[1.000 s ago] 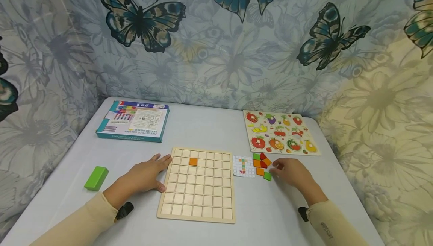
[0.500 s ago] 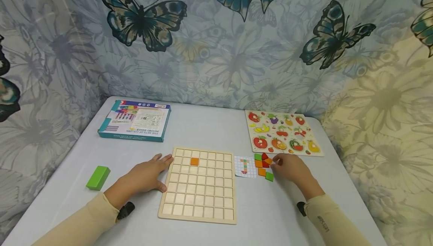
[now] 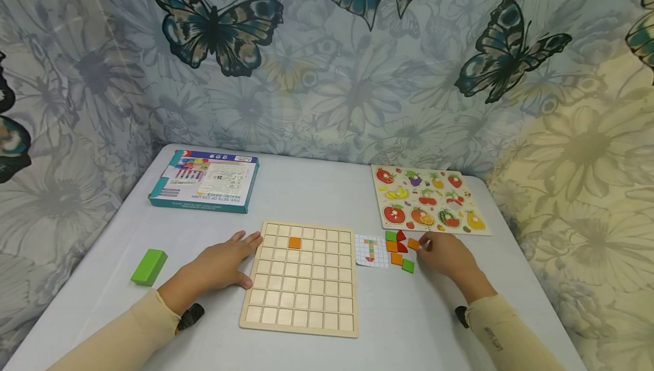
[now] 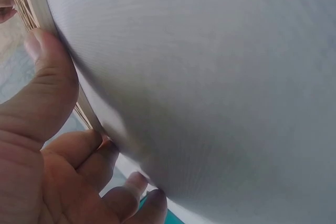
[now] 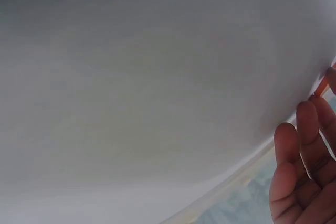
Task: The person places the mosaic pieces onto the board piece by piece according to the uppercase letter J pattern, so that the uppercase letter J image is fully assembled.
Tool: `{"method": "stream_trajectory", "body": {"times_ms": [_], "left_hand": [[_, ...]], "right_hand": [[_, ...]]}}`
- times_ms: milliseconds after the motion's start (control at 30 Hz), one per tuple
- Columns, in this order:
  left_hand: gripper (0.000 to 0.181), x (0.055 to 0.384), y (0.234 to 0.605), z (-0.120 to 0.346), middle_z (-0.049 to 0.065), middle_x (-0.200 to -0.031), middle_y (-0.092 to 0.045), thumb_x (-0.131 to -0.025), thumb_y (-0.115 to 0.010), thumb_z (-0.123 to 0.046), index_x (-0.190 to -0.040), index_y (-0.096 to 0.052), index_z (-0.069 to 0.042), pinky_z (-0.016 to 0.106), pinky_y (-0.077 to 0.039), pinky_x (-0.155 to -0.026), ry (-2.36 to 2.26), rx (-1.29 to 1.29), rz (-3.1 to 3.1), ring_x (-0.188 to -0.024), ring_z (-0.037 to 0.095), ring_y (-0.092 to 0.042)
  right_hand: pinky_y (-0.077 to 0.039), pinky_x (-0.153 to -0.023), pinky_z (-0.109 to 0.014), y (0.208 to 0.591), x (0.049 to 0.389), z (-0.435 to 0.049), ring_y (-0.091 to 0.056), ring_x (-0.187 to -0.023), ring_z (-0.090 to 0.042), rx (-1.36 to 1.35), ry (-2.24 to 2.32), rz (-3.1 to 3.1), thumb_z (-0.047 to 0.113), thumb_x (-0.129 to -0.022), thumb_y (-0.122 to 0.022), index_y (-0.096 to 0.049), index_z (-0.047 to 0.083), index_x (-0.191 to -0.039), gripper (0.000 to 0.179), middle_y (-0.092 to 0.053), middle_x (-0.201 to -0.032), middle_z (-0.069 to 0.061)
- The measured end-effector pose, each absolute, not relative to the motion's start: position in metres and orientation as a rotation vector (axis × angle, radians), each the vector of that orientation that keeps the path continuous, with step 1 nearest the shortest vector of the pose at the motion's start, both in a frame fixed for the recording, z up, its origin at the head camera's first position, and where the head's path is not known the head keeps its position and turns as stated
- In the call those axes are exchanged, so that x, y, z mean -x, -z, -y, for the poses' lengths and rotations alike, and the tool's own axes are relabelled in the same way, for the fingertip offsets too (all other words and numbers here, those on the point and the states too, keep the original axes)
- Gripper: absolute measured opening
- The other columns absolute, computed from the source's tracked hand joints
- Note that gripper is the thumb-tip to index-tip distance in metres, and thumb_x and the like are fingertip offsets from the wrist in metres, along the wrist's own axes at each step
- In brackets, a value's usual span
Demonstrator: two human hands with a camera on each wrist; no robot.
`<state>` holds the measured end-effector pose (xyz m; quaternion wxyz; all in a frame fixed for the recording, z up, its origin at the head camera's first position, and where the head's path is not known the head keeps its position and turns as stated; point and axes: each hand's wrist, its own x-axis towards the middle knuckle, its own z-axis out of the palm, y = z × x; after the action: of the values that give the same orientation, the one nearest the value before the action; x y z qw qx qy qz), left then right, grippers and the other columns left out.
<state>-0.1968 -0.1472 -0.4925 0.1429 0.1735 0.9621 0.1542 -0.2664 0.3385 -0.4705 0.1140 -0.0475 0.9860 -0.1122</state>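
My left hand (image 3: 219,263) rests along the left edge of a wooden grid board (image 3: 298,286), thumb and fingers spread against its rim. In the left wrist view, the thumb (image 4: 50,77) lies on the board's side. One orange square tile (image 3: 294,243) sits in a cell near the board's top. To the right, my right hand (image 3: 447,257) pinches another orange tile (image 3: 413,244) at its fingertips, beside a small group of tiles. Among these are a green tile (image 3: 408,266), red pieces (image 3: 401,247) and an orange square (image 3: 396,258).
A printed pattern card (image 3: 371,251) lies between the board and the loose tiles. Behind them is a fruit puzzle board (image 3: 429,201). A teal and white box (image 3: 204,182) stands at the back left, and a green block (image 3: 149,267) lies left of my left arm.
My right hand has taken hold of an orange tile and drawn it slightly right, apart from the red pieces. My left hand stays at the board's edge.
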Motion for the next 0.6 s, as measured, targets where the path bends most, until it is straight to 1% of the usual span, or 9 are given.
{"method": "stream_trajectory", "body": {"times_ms": [167,400,533,600], "left_hand": [[0.105,0.195,0.492,0.147,0.007,-0.157,-0.032,-0.067,-0.082,-0.045,-0.153,-0.035,-0.008,0.061,-0.036,-0.101,-0.436,-0.491,-2.775,-0.144,0.039,-0.021],[0.105,0.195,0.492,0.147,0.008,-0.157,-0.032,-0.067,-0.081,-0.044,-0.153,-0.034,-0.007,0.06,-0.036,-0.101,-0.434,-0.498,-2.772,-0.144,0.039,-0.021],[0.105,0.196,0.492,0.147,0.008,-0.157,-0.031,-0.067,-0.081,-0.044,-0.153,-0.034,-0.007,0.06,-0.036,-0.101,-0.434,-0.508,-2.771,-0.144,0.04,-0.021],[0.105,0.197,0.492,0.147,0.007,-0.157,-0.03,-0.067,-0.081,-0.044,-0.153,-0.033,-0.008,0.059,-0.036,-0.102,-0.431,-0.498,-2.768,-0.144,0.039,-0.02]], "right_hand": [[-0.046,-0.058,-0.036,0.472,0.263,-0.344,-0.053,-0.066,-0.02,0.135,0.351,-2.894,0.027,-0.087,-0.073,-0.068,0.006,-0.102,0.027,-0.061,-0.082,-0.004],[-0.047,-0.059,-0.035,0.468,0.261,-0.338,-0.052,-0.067,-0.02,0.09,0.347,-2.878,0.027,-0.086,-0.074,-0.069,0.006,-0.097,0.025,-0.06,-0.081,-0.004],[-0.047,-0.059,-0.034,0.46,0.255,-0.324,-0.052,-0.067,-0.019,0.103,0.344,-2.881,0.031,-0.085,-0.074,-0.07,0.006,-0.097,0.028,-0.06,-0.08,-0.002],[-0.046,-0.057,-0.033,0.456,0.252,-0.309,-0.052,-0.066,-0.019,0.174,0.341,-2.901,0.032,-0.085,-0.075,-0.07,0.006,-0.094,0.028,-0.059,-0.076,-0.001]]}}
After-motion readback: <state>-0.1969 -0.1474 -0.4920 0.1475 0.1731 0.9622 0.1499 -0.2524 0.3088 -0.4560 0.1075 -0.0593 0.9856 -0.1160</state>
